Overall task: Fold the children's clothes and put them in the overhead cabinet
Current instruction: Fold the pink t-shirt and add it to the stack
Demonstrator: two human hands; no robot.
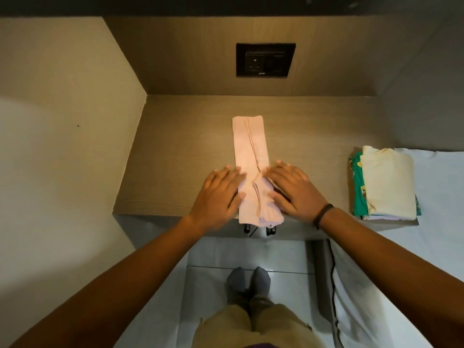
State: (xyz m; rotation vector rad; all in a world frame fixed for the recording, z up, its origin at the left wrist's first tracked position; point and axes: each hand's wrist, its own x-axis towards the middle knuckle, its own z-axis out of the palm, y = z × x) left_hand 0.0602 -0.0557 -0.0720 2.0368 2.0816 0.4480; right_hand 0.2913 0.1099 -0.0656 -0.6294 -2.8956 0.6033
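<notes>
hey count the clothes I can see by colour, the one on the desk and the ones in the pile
Pink: 1, the long folded garment on the desk, under the left hand and right hand.
Cream: 1, top of the pile.
Green: 1, beneath it.
Lilac: 1, at the bottom.
Total: 4 visible.

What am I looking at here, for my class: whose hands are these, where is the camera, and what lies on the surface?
There is no machine: a person wears one camera on the head, looking down. The left hand and right hand press flat on a long, narrow folded pale pink garment lying on the brown wooden shelf; neither grips it. To the right sits a stack of folded clothes, cream on top, green beneath. A black wall socket is behind.
</notes>
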